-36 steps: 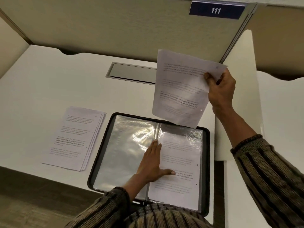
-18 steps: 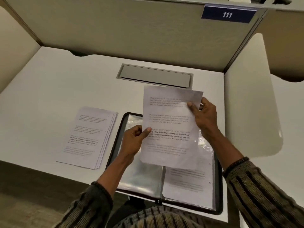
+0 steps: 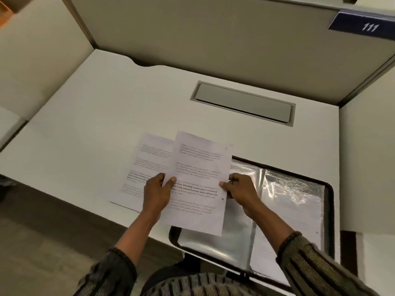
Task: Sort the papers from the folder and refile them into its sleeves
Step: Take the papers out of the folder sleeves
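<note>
Pinching one printed sheet [image 3: 198,178] at both side edges, over the near part of the desk. On the left hand [image 3: 157,194]: thumb pressed down on the page's left margin, remaining fingers tucked beneath the paper and mostly hidden. On the right hand [image 3: 241,192]: thumb tip laid on the right margin, other fingers curled under the edge. Between the two thumbs, a few lines of bold text. Left of and beneath the left-hand fingers, partly covered by the held page, a stack of papers [image 3: 147,159] lying flat on the white desk [image 3: 96,116]. Right of and below the right-hand fingers, an open black-rimmed folder [image 3: 330,210] with shiny clear sleeves [image 3: 292,189], a printed page filed in the right-hand one. Well beyond the fingertips, a grey cable flap [image 3: 243,103] set into the desk; farther still, a beige partition [image 3: 213,39] bearing a blue plate [image 3: 368,26] marked 111. Behind both wrists, striped knit cuffs [image 3: 292,242]
</note>
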`<state>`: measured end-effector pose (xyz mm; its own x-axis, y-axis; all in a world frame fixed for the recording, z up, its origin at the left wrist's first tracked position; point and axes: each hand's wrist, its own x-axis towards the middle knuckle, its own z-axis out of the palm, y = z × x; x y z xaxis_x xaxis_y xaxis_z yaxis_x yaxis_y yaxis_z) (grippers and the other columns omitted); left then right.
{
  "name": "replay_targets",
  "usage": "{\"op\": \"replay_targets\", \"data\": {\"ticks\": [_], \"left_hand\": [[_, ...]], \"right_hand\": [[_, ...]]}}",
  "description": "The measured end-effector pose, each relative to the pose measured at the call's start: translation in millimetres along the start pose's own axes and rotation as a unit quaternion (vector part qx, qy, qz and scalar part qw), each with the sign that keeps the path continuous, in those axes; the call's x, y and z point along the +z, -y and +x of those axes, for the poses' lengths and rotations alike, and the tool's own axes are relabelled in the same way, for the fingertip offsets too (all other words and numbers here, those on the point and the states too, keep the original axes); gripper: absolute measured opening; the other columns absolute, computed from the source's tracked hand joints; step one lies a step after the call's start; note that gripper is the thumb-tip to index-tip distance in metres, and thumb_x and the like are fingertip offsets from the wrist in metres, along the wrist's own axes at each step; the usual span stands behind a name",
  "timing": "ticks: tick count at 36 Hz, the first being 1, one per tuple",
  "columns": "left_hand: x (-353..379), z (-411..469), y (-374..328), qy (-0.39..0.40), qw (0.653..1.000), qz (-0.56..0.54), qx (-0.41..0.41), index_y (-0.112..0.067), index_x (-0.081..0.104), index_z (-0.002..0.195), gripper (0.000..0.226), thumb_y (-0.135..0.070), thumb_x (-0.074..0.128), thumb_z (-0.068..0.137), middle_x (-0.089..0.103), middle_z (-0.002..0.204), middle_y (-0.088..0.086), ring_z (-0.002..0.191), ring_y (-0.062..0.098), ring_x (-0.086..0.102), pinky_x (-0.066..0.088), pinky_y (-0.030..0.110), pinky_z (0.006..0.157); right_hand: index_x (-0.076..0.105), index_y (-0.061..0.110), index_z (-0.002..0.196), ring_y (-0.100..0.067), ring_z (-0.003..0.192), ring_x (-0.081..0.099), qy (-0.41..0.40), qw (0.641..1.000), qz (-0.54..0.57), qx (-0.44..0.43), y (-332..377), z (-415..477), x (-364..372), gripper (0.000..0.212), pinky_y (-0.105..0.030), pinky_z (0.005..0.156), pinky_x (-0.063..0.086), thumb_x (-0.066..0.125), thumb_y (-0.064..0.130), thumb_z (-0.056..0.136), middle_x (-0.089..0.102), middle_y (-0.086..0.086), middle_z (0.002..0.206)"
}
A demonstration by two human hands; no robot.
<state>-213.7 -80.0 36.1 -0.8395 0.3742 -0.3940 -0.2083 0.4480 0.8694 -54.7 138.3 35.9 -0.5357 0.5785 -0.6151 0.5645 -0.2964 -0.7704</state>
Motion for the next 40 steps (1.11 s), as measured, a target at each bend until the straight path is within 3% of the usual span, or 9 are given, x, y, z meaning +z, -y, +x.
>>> {"op": "replay_targets", "data": {"ticks": [2,7,11,14,20,24,30,35,40], "left_hand": [[-22.7,11.8,6.3,-0.02,0.999,0.039,0.002,-0.019,0.078,0.101,0.012,-0.031,0.075,0.099,0.08,0.095,-0.008,0.087,0.011,0.076,0.064,0.036,0.085],[-77.4,47.7,14.1,-0.073,0.987,0.146,-0.003,-0.02,0.076,0.095,0.015,-0.035,0.079,0.095,0.079,0.092,-0.007,0.082,0.016,0.075,0.065,0.042,0.08],[-111.2,75.7,14.5,-0.099,0.972,0.212,0.001,-0.018,0.077,0.097,0.019,-0.035,0.084,0.091,0.078,0.091,-0.004,0.077,0.016,0.073,0.064,0.039,0.076],[-129.6,94.9,15.1,-0.106,0.948,0.3,0.006,-0.019,0.075,0.097,0.021,-0.037,0.085,0.09,0.074,0.09,-0.007,0.076,0.019,0.071,0.06,0.037,0.073],[-143.5,126.3,19.1,-0.084,0.909,0.408,0.004,-0.021,0.072,0.093,0.021,-0.039,0.083,0.089,0.072,0.086,-0.003,0.076,0.024,0.067,0.051,0.033,0.069],[-143.4,140.5,25.8,-0.063,0.89,0.451,-0.003,-0.022,0.067,0.085,0.023,-0.04,0.081,0.09,0.067,0.078,-0.005,0.073,0.024,0.066,0.05,0.032,0.067],[-139.8,149.4,33.7,-0.026,0.858,0.513,0.02,-0.023,0.061,0.085,0.025,-0.041,0.078,0.091,0.07,0.086,-0.001,0.08,0.027,0.068,0.052,0.034,0.07],[-135.9,148.5,36.5,-0.02,0.841,0.539,0.053,-0.019,0.058,0.099,0.029,-0.037,0.08,0.091,0.07,0.101,0.002,0.09,0.032,0.07,0.051,0.037,0.071],[-132.9,148.1,33.5,-0.025,0.826,0.56,0.061,-0.006,0.051,0.128,0.061,-0.032,0.086,0.086,0.061,0.118,0.013,0.104,0.036,0.066,0.055,0.047,0.073]], "right_hand": [[0.075,0.01,0.096,-0.023,0.082,0.079,0.005,1.0,-0.025,-0.011,3.6,3.6,25.1,0.009,-0.034,0.067,0.063,0.081,0.007,0.089,0.08,-0.002,0.087],[0.074,0.013,0.088,-0.02,0.07,0.077,0.008,0.996,-0.083,-0.022,14.3,21.0,87.9,0.013,-0.039,0.066,0.064,0.086,0.017,0.084,0.08,0.002,0.082],[0.072,0.011,0.088,-0.019,0.062,0.076,0.014,0.994,-0.107,-0.002,17.5,33.3,134.0,0.019,-0.039,0.062,0.065,0.088,0.018,0.083,0.078,-0.001,0.086],[0.07,0.009,0.088,-0.02,0.058,0.075,0.017,0.992,-0.124,0.0,18.9,41.5,161.6,0.021,-0.042,0.062,0.066,0.088,0.019,0.083,0.077,-0.003,0.076],[0.062,0.008,0.084,-0.023,0.059,0.074,0.008,0.983,-0.184,-0.013,18.8,59.7,195.2,0.026,-0.05,0.066,0.065,0.083,0.024,0.087,0.074,-0.006,0.067],[0.057,0.018,0.077,-0.023,0.067,0.073,-0.006,0.97,-0.24,-0.03,16.5,70.7,202.3,0.031,-0.044,0.068,0.064,0.082,0.033,0.088,0.073,-0.004,0.073],[0.063,0.011,0.09,-0.02,0.068,0.072,-0.017,0.951,-0.305,-0.039,12.0,76.0,203.8,0.028,-0.036,0.067,0.063,0.078,0.034,0.093,0.072,-0.005,0.08],[0.063,0.009,0.095,-0.022,0.071,0.071,-0.021,0.943,-0.328,-0.043,5.7,80.5,204.1,0.035,-0.041,0.069,0.064,0.08,0.039,0.09,0.071,-0.005,0.086],[0.056,0.011,0.098,-0.018,0.073,0.066,-0.035,0.942,-0.329,-0.059,9.0,76.8,199.7,0.034,-0.036,0.064,0.058,0.072,0.041,0.096,0.067,-0.003,0.086]]}}
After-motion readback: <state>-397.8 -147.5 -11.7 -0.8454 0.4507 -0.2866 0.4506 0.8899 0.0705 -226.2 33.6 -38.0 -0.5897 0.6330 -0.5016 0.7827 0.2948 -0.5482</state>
